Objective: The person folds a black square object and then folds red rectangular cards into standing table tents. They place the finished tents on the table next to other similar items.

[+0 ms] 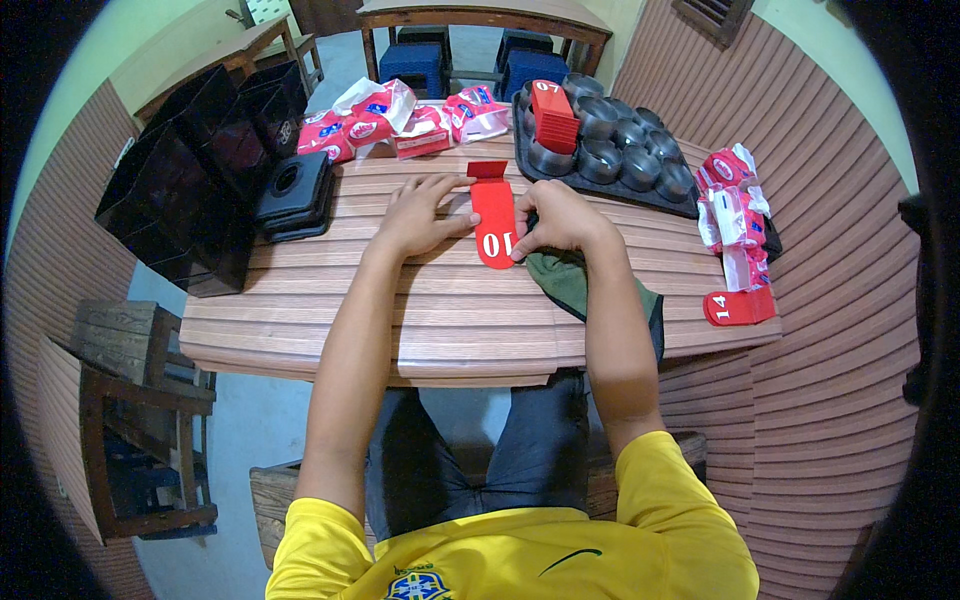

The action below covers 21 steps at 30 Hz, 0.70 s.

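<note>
A red table-number sign (493, 215) with a rounded end lies on the wood-striped table in front of me, its far end folded upward. My left hand (425, 212) rests along its left side, fingers spread, with the thumb and a fingertip touching its edge. At the sign's right edge, my right hand (562, 218) is bent closed around part of a dark green cloth (560, 278) with a black border. The rest of the cloth trails under my right forearm. The fingers partly hide the sign's right side.
Several pink-and-white tissue packs (370, 125) line the far side. A dark tray (640, 195) holds round metal ashtrays (600, 160) and stacked red signs (553, 115). Black boxes (180, 180) stand at left beside black square lids (295, 195). Another red sign (738, 307) lies right, near more tissue packs (735, 215).
</note>
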Each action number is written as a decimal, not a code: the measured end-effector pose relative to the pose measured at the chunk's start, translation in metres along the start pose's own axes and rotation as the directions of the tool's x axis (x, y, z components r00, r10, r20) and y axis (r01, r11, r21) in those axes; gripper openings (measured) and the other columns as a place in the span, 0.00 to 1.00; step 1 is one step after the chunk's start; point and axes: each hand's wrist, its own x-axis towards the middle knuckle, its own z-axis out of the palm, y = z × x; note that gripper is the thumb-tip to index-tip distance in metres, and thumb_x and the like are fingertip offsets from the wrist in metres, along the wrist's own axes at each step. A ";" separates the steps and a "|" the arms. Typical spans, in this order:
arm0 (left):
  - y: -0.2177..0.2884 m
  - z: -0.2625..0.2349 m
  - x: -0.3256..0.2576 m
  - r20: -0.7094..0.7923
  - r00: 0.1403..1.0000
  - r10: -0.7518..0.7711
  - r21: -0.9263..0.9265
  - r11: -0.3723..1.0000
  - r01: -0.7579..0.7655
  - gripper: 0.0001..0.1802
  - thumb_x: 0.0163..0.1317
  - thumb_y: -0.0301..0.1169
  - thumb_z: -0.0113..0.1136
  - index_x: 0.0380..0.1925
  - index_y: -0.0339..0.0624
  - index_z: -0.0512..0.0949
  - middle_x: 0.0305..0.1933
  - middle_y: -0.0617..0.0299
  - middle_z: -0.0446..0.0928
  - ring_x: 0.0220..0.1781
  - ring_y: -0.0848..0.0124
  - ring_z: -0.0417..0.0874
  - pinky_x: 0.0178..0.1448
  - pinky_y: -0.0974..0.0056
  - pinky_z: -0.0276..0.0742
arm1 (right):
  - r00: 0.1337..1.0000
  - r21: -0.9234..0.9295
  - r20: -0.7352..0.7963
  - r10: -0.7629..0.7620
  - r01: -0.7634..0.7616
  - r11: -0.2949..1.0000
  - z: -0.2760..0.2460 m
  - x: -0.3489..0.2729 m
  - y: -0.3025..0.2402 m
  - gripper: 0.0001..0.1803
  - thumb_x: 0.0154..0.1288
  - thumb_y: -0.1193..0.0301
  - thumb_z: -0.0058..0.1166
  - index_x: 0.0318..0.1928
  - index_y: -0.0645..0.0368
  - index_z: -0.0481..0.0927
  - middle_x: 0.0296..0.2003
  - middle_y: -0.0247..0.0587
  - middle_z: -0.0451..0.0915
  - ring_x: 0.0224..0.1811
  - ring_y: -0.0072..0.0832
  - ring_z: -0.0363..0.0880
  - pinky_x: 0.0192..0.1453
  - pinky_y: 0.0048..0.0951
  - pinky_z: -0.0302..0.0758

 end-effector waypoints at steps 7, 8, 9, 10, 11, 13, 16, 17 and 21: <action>-0.003 0.004 -0.003 -0.035 0.998 0.049 -0.048 0.998 -0.050 0.38 0.67 0.57 0.71 0.74 0.57 0.78 0.75 0.53 0.80 0.77 0.44 0.75 0.82 0.42 0.65 | 0.992 0.013 -0.086 0.089 -0.088 0.996 -0.003 0.002 0.020 0.22 0.47 0.58 0.87 0.30 0.61 0.88 0.31 0.51 0.90 0.35 0.45 0.90 0.44 0.44 0.83; -0.003 0.006 -0.004 -0.050 0.996 0.068 -0.080 0.994 -0.072 0.37 0.68 0.54 0.72 0.74 0.55 0.78 0.74 0.51 0.81 0.76 0.45 0.77 0.81 0.44 0.68 | 0.986 0.023 -0.135 0.097 -0.095 0.995 -0.003 0.004 0.022 0.22 0.50 0.58 0.86 0.29 0.61 0.87 0.30 0.51 0.89 0.35 0.45 0.89 0.43 0.44 0.83; -0.003 0.008 -0.004 -0.057 0.997 0.052 -0.177 0.982 -0.062 0.37 0.67 0.49 0.73 0.73 0.52 0.78 0.73 0.50 0.81 0.72 0.47 0.80 0.78 0.45 0.71 | 0.978 0.033 -0.183 0.105 -0.100 0.994 -0.002 0.005 0.024 0.22 0.53 0.58 0.85 0.29 0.61 0.86 0.29 0.52 0.88 0.35 0.45 0.89 0.43 0.44 0.82; -0.002 0.011 -0.005 -0.063 0.997 0.036 -0.273 0.960 -0.052 0.36 0.66 0.45 0.73 0.73 0.49 0.77 0.71 0.49 0.82 0.68 0.50 0.83 0.75 0.46 0.75 | 0.966 0.037 -0.220 0.133 -0.128 0.991 -0.001 0.006 0.026 0.22 0.55 0.58 0.84 0.29 0.61 0.85 0.29 0.52 0.88 0.34 0.45 0.89 0.42 0.45 0.82; -0.001 0.013 -0.003 -0.052 0.999 0.008 -0.368 0.929 -0.026 0.36 0.65 0.41 0.73 0.72 0.46 0.77 0.70 0.49 0.83 0.64 0.52 0.87 0.72 0.47 0.78 | 0.960 0.047 -0.254 0.115 -0.106 0.993 -0.001 0.006 0.028 0.22 0.57 0.58 0.83 0.30 0.61 0.84 0.29 0.52 0.88 0.34 0.46 0.89 0.42 0.45 0.82; 0.001 0.016 -0.002 -0.038 0.999 -0.018 -0.491 0.871 -0.003 0.38 0.63 0.33 0.73 0.74 0.44 0.73 0.64 0.49 0.84 0.57 0.57 0.88 0.64 0.51 0.82 | 0.942 0.056 -0.313 0.123 -0.111 0.992 0.001 0.006 0.031 0.22 0.60 0.59 0.81 0.30 0.61 0.83 0.29 0.53 0.87 0.34 0.46 0.89 0.42 0.46 0.81; 0.007 0.024 0.000 -0.047 0.996 -0.078 -0.664 0.747 0.027 0.42 0.61 0.26 0.72 0.76 0.43 0.67 0.56 0.52 0.84 0.48 0.64 0.88 0.56 0.57 0.84 | 0.862 0.149 -0.484 0.151 -0.089 0.985 0.002 0.008 0.034 0.21 0.61 0.58 0.81 0.32 0.61 0.83 0.29 0.50 0.87 0.35 0.46 0.89 0.43 0.45 0.82; 0.008 0.026 0.000 -0.038 0.993 -0.108 -0.721 0.691 0.048 0.44 0.60 0.24 0.72 0.77 0.43 0.64 0.53 0.53 0.84 0.46 0.67 0.87 0.54 0.58 0.84 | 0.836 0.138 -0.537 0.118 -0.051 0.989 0.003 0.008 0.036 0.21 0.61 0.59 0.80 0.32 0.62 0.83 0.29 0.48 0.86 0.33 0.42 0.87 0.42 0.42 0.81; 0.004 0.023 0.001 -0.125 0.964 -0.234 -0.711 0.699 0.077 0.45 0.61 0.22 0.71 0.78 0.43 0.62 0.48 0.56 0.83 0.41 0.70 0.85 0.51 0.62 0.83 | 0.777 0.166 -0.620 0.110 -0.008 0.986 0.003 0.012 0.038 0.19 0.61 0.60 0.80 0.35 0.62 0.85 0.33 0.44 0.88 0.36 0.35 0.88 0.44 0.37 0.82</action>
